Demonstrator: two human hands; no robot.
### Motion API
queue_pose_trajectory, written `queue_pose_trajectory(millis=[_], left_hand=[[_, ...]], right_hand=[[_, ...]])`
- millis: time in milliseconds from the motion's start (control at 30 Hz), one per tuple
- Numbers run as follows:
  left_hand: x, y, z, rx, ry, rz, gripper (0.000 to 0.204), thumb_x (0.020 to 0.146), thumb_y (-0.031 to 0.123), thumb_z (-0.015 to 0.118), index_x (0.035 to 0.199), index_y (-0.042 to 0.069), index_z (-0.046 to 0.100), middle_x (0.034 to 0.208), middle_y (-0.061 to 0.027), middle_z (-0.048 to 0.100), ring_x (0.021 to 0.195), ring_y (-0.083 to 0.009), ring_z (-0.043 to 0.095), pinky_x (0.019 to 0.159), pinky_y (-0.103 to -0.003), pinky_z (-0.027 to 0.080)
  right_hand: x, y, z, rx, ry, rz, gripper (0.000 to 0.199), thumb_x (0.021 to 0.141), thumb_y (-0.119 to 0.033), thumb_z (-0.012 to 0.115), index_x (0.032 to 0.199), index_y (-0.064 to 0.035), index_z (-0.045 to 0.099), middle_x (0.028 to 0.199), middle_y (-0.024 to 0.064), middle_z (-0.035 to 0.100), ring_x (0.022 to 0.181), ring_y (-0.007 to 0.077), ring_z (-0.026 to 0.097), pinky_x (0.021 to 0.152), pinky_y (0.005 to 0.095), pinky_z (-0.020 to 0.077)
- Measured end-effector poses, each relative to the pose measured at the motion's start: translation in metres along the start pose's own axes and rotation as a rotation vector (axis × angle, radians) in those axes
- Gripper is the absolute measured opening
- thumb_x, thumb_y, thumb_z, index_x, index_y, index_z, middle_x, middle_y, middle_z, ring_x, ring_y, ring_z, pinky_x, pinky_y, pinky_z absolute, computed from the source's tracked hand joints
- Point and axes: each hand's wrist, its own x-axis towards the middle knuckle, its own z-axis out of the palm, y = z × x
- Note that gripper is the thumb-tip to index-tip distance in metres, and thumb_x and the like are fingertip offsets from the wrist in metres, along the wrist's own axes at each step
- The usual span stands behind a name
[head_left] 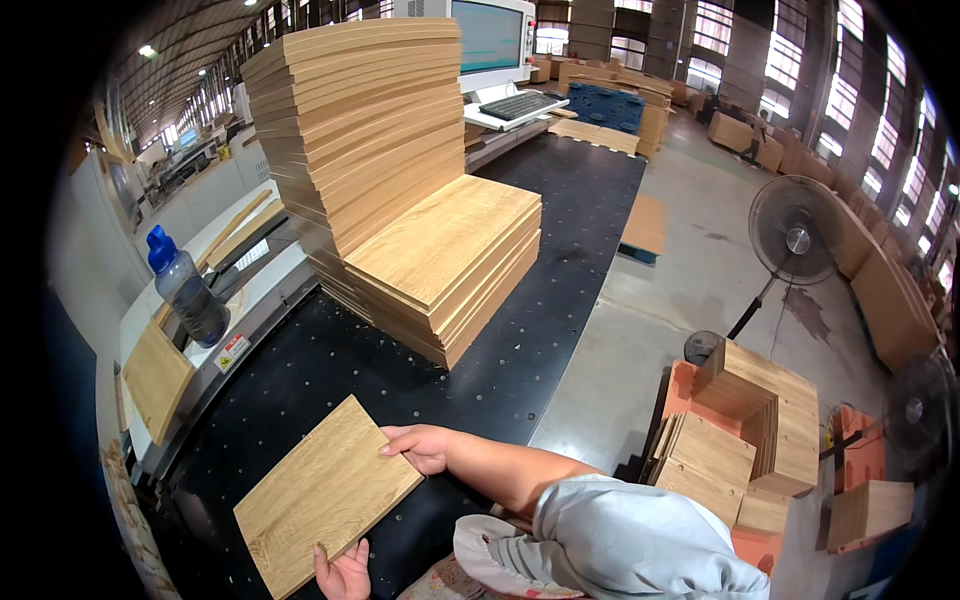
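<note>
A flat rectangular wood-grain board (325,490) is held at a slant over the black table, low in the view. My right hand (418,447) grips its right end, thumb on top and fingers underneath. At the near edge, my left hand (342,572) has its thumb against the board, with part of the hand cut off by the picture's lower rim. Beyond the board stands a tall stack of boards (375,120), and against its front is a lower stack (450,240) with a pale wood-grain top.
The black table (500,345) is dotted with small studs. At left, a blue-capped bottle (190,290) stands on a white ledge beside a loose board (158,385). A monitor (490,45) and keyboard (518,106) sit behind. Stacked panels (770,410) and a fan (797,238) occupy the right.
</note>
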Motion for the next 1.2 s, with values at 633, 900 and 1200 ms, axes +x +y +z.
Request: queue_pose_trajectory(millis=[633,900,1200], left_hand=[[-0.008,-0.008,0.008,0.145,-0.158,0.054,0.052,0.092,0.026,0.049,0.135,0.002,0.034,0.132,-0.0185,0.048,0.117,-0.0353,0.05,0.098,-0.05,0.041],[-0.01,-0.012,0.017,0.153,-0.15,0.235,0.06,0.088,0.04,0.058,0.133,0.007,0.035,0.124,-0.0132,0.051,0.109,-0.0296,0.056,0.087,-0.046,0.051],[-0.011,-0.015,0.023,0.134,-0.09,0.179,0.044,0.093,0.022,0.052,0.133,0.009,0.038,0.127,-0.0127,0.05,0.112,-0.0297,0.054,0.087,-0.046,0.049]], right_hand=[[-0.005,-0.002,0.02,-0.189,0.057,0.014,0.061,0.079,0.002,0.056,0.136,0.0009,0.034,0.132,0.0183,0.047,0.122,0.0273,0.047,0.1,0.0386,0.04],[-0.007,0.003,0.021,-0.275,0.128,0.041,0.069,0.074,0.002,0.061,0.137,-0.0008,0.033,0.13,0.0183,0.048,0.119,0.0305,0.05,0.098,0.0442,0.043],[-0.007,0.0,0.014,-0.312,0.179,0.003,0.075,0.07,-0.004,0.064,0.138,-0.0004,0.031,0.131,0.0176,0.047,0.121,0.0309,0.048,0.1,0.041,0.0402]])
